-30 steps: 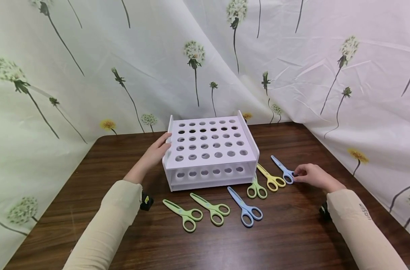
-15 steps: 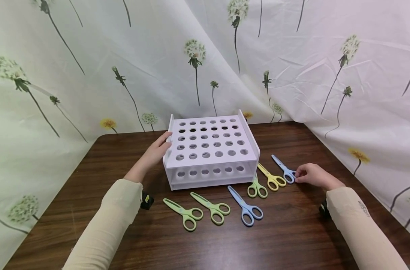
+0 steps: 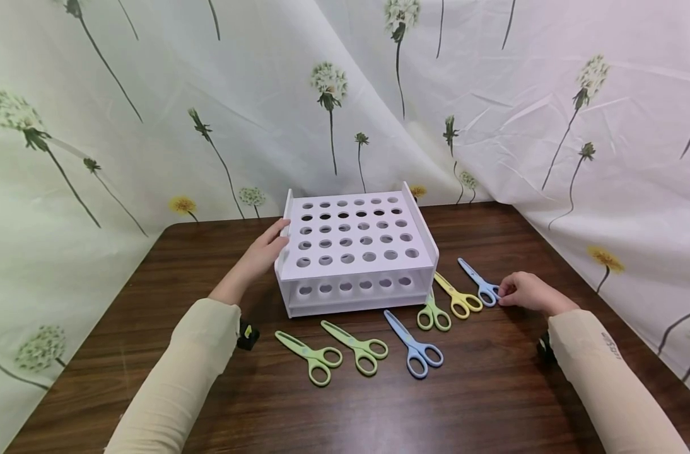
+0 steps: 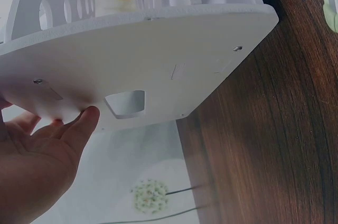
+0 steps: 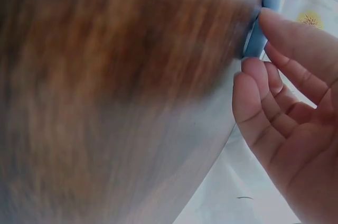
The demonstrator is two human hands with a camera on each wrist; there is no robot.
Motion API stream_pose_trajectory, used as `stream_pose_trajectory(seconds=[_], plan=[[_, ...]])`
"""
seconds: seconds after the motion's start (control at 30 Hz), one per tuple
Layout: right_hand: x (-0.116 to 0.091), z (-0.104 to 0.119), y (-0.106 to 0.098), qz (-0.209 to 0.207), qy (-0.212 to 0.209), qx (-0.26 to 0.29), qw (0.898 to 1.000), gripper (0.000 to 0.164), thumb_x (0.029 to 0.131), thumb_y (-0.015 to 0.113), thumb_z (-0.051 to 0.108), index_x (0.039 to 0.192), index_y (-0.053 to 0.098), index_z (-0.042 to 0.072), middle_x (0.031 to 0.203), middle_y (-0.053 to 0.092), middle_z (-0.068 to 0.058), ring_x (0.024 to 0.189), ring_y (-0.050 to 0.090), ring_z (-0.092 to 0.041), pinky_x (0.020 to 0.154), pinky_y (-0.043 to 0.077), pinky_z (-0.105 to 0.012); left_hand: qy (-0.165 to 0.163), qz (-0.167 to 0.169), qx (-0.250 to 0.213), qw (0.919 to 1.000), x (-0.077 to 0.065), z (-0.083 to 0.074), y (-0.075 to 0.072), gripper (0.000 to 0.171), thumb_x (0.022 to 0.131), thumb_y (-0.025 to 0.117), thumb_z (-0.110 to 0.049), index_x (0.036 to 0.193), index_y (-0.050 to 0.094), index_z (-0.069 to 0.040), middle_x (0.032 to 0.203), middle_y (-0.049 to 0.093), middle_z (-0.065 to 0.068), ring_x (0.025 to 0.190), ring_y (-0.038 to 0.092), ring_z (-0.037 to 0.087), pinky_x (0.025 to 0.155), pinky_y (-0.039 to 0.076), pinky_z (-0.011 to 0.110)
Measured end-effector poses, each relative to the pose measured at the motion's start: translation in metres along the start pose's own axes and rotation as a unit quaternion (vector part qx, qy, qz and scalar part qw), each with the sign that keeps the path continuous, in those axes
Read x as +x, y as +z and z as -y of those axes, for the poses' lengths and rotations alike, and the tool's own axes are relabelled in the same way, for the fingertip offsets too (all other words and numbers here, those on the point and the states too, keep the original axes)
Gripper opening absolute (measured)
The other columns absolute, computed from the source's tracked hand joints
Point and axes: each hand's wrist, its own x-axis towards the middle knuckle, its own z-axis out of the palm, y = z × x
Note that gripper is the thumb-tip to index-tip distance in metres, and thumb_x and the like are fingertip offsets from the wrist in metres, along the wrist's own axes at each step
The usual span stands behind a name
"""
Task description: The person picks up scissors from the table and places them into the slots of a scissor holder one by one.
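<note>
- White tube rack (image 3: 356,249): standing upright at the centre of the head frame on the brown table (image 3: 379,416), its top sheet showing rows of round holes.
- Left hand (image 3: 260,255): resting against the rack's left side panel (image 4: 195,60), fingers relaxed and unclenched, not wrapping round anything. In the left wrist view the thumb is touching the outer face just beside the cutout (image 4: 127,103). Judgement: this contact is probably steadying the rack.
- Right hand (image 3: 526,294): pinching, as far as I can tell, a handle loop of the far blue scissors (image 3: 480,283) between thumb and finger, at centre right of the head frame. Fingertips are partly hiding the loop. Judgement: the handles are lying towards the person, which is making the loop the easy part to take.
- Far blue scissors: appearing to lie flat, tips pointing to the upper left, apart from the rack.
- Yellow scissors (image 3: 455,294) and right green scissors (image 3: 431,307): lying by the rack's right front corner, blades pointing towards it; whether either is touching cannot be told.
- Left green scissors (image 3: 312,357), middle green scissors (image 3: 359,349) and near blue scissors (image 3: 412,344): lying in a loose row at lower centre, handles towards the person, seemingly arranged for reach.
- Floral cloth (image 3: 237,75): hanging behind the table across the upper frame.
</note>
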Motion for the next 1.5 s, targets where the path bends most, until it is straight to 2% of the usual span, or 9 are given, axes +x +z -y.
stream_pose_trajectory(seconds=[0.23, 0.57, 0.9, 1.13, 1.5], plan=[[0.002, -0.001, -0.0011, 0.006, 0.001, -0.007, 1.0, 0.01, 0.078, 0.07, 0.005, 0.074, 0.061, 0.004, 0.067, 0.051, 0.001, 0.062, 0.046, -0.016, 0.056, 0.038, -0.03, -0.005, 0.002, 0.0, 1.0, 0.0006, -0.0004, -0.0004, 0.051, 0.1, 0.032, -0.019, 0.147, 0.018, -0.009, 0.151, 0.009, 0.017, 0.134, 0.012, 0.036, 0.103, 0.014, 0.055], [0.0028, -0.0025, 0.0004, 0.007, 0.008, -0.001, 1.0, 0.01, 0.08, 0.069, 0.006, 0.072, 0.062, 0.005, 0.064, 0.05, 0.001, 0.06, 0.046, -0.016, 0.055, 0.038, -0.03, 0.013, -0.009, 0.01, 0.9998, -0.0017, -0.0004, 0.001, 0.05, 0.1, 0.032, -0.02, 0.147, 0.02, -0.01, 0.151, 0.012, 0.016, 0.134, 0.015, 0.034, 0.103, 0.016, 0.052], [0.0009, -0.0044, -0.0013, -0.011, -0.026, -0.014, 1.0, 0.01, 0.081, 0.067, 0.005, 0.071, 0.063, 0.005, 0.063, 0.05, 0.003, 0.059, 0.045, -0.014, 0.055, 0.038, -0.03, 0.011, -0.008, 0.01, 0.9999, -0.0007, 0.0, 0.0014, 0.05, 0.1, 0.032, -0.02, 0.147, 0.02, -0.011, 0.151, 0.012, 0.016, 0.133, 0.015, 0.035, 0.103, 0.016, 0.053], [-0.0018, -0.0018, -0.0036, -0.055, -0.053, -0.026, 0.997, 0.007, 0.079, 0.064, 0.003, 0.072, 0.064, 0.003, 0.066, 0.053, 0.002, 0.061, 0.045, -0.014, 0.057, 0.038, -0.031, 0.01, -0.004, 0.011, 0.9999, -0.0018, -0.0027, 0.0009, 0.051, 0.1, 0.032, -0.021, 0.147, 0.019, -0.01, 0.151, 0.011, 0.015, 0.134, 0.013, 0.034, 0.103, 0.015, 0.053], [-0.0041, 0.0026, -0.0056, -0.12, -0.062, -0.013, 0.991, 0.006, 0.08, 0.065, 0.003, 0.075, 0.063, 0.0, 0.074, 0.053, -0.005, 0.067, 0.046, -0.018, 0.059, 0.039, -0.033, 0.015, -0.006, 0.018, 0.9997, -0.0013, -0.0014, 0.0011, 0.05, 0.1, 0.032, -0.021, 0.147, 0.019, -0.01, 0.151, 0.012, 0.016, 0.134, 0.014, 0.034, 0.103, 0.015, 0.053]])
